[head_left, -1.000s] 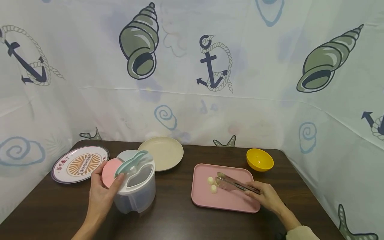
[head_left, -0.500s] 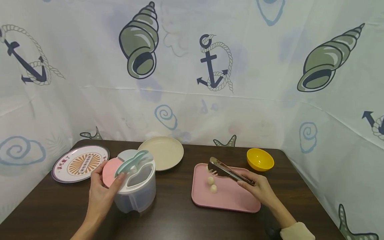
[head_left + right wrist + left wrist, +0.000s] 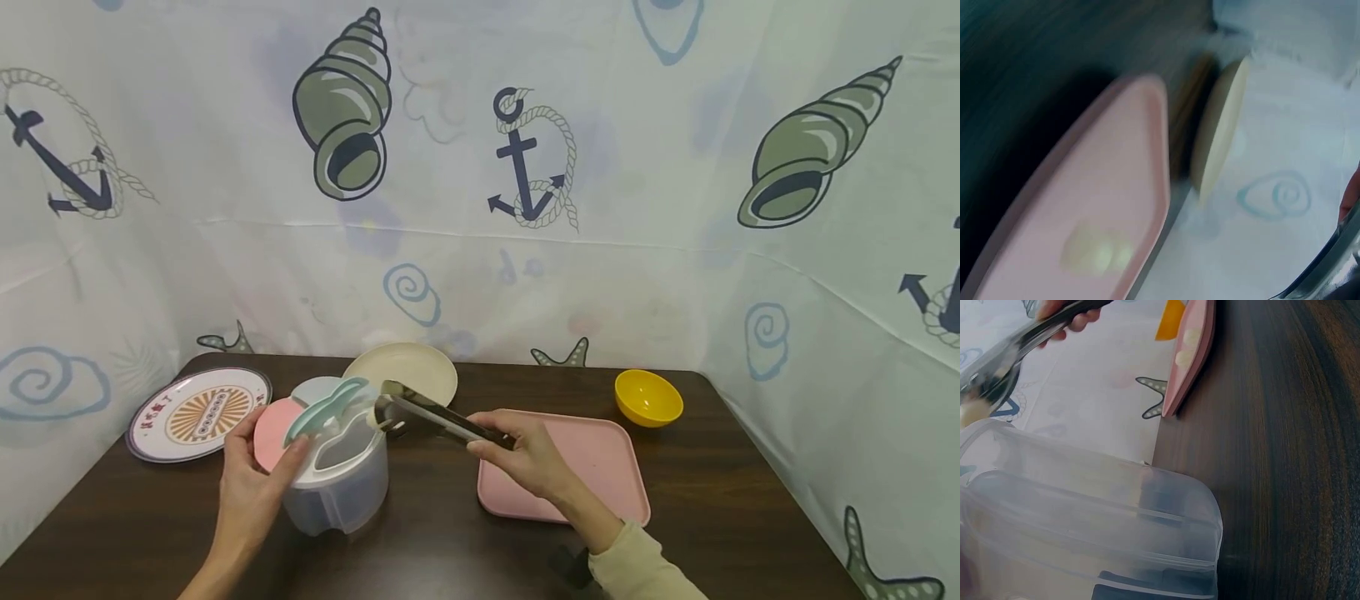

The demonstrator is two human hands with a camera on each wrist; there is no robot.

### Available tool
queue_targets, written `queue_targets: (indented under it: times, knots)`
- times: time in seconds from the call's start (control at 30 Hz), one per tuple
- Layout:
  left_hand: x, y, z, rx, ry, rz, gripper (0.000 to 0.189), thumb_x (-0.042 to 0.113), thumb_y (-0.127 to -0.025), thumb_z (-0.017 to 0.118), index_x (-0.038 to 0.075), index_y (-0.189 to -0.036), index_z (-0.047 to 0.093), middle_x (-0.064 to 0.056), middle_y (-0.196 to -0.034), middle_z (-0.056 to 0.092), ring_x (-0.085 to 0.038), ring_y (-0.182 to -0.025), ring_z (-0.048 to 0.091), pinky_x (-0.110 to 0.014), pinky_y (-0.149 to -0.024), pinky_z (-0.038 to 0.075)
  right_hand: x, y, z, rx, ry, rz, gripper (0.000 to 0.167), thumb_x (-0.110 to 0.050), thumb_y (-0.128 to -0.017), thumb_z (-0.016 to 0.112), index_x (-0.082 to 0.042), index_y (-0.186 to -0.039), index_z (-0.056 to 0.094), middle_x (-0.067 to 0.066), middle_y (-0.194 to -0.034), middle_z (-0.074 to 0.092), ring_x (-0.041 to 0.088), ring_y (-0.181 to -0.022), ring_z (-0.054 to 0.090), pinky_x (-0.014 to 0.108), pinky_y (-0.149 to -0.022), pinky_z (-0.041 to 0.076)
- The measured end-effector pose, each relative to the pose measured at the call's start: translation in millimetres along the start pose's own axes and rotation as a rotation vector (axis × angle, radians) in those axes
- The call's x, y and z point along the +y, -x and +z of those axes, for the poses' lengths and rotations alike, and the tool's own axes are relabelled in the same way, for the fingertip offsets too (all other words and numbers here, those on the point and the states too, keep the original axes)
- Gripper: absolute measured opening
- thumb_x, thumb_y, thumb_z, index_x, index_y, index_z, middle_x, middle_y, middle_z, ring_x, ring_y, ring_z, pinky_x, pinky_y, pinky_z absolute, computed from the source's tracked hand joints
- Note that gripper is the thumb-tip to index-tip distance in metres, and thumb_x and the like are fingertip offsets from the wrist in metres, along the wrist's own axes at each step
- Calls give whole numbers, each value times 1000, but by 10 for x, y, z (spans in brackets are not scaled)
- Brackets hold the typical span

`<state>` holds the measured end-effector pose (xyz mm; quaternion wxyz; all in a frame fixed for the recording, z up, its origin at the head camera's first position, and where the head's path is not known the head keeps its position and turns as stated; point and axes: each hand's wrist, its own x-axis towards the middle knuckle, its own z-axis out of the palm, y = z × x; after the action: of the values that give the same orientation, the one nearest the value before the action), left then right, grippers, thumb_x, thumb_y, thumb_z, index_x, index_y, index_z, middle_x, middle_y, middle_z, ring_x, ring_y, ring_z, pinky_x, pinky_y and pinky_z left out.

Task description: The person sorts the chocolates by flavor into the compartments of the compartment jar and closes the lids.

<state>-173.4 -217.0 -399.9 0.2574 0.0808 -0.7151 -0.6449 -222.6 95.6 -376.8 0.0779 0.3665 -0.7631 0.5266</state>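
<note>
A translucent storage box [image 3: 337,496] with a white lid stands left of centre, one compartment uncovered. My left hand [image 3: 251,479] grips its near-left side, fingers behind the pink flap [image 3: 274,429] and thumb at the raised teal flap [image 3: 327,408]. Metal tongs [image 3: 482,432] are in my right hand [image 3: 525,454], their tips over the box's right rim. A small pale ball [image 3: 974,413] sits at the tong tips in the left wrist view. Two similar balls [image 3: 1088,250] lie on the pink tray [image 3: 592,458]; my right hand hides them from the head view.
Behind the box lies a cream plate [image 3: 405,371], and a white plate with a sunburst print [image 3: 168,417] is at the left. A yellow bowl [image 3: 648,398] stands at the back right beyond the tray. Patterned cloth [image 3: 450,183] surrounds the dark table [image 3: 427,542].
My right hand has lifted the tongs off the pink tray with one ball and carried them left to the storage box. My left hand has kept its hold on the box.
</note>
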Motion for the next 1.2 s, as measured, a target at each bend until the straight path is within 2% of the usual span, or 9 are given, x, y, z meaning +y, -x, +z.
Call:
queue_targets:
  times: [0.13,0.3,0.43,0.63,0.83,1.03,1.2]
  knots:
    - [-2,3,-2,6,-12,9,64,3,-83,66,7,-138,33,11,-117,47,1,-102,48,-4,-80,38,-48,-104,201,-29,-27,-38,22,-9,-86,67,-2,-107,67,8,-79,61,7,-62,46,19,-52,40]
    - [5,4,1,5,-13,13,64,3,-83,66,7,-138,33,11,-117,48,2,-102,48,-4,-81,38,-51,-151,309,-60,-56,-39,22,-9,-86,67,-3,-108,67,9,-83,64,6,-65,48,20,-53,42]
    - [7,6,-2,4,-24,6,65,4,-83,66,7,-138,33,12,-118,47,2,-104,47,-5,-81,37,-16,-153,325,-63,-47,-56,22,-7,-86,67,-3,-107,67,10,-86,66,8,-67,51,22,-56,45]
    - [-9,3,-17,11,-43,8,65,4,-83,67,7,-138,33,13,-116,47,2,-101,48,-4,-80,37,-3,-191,346,-88,-23,-60,27,-9,-86,67,-3,-112,66,10,-98,68,6,-82,59,27,-70,52]
    - [-18,6,-14,12,-62,13,64,6,-83,67,8,-138,33,14,-116,47,3,-101,47,-4,-80,37,-8,-226,364,-114,-6,-41,29,-10,-87,66,-3,-115,64,12,-108,66,17,-98,63,34,-85,52]
    - [-8,11,1,9,-70,19,64,6,-84,67,8,-138,33,14,-116,47,3,-101,47,-4,-80,37,-3,-210,328,-122,-1,-13,31,-11,-87,67,-4,-116,64,11,-108,66,16,-97,63,42,-86,51]
    - [4,4,4,7,-30,25,65,4,-83,67,6,-138,33,12,-116,48,2,-101,48,-4,-80,37,-1,-208,317,-126,-18,-9,33,-12,-86,67,-3,-118,63,12,-109,66,12,-94,63,37,-83,52]
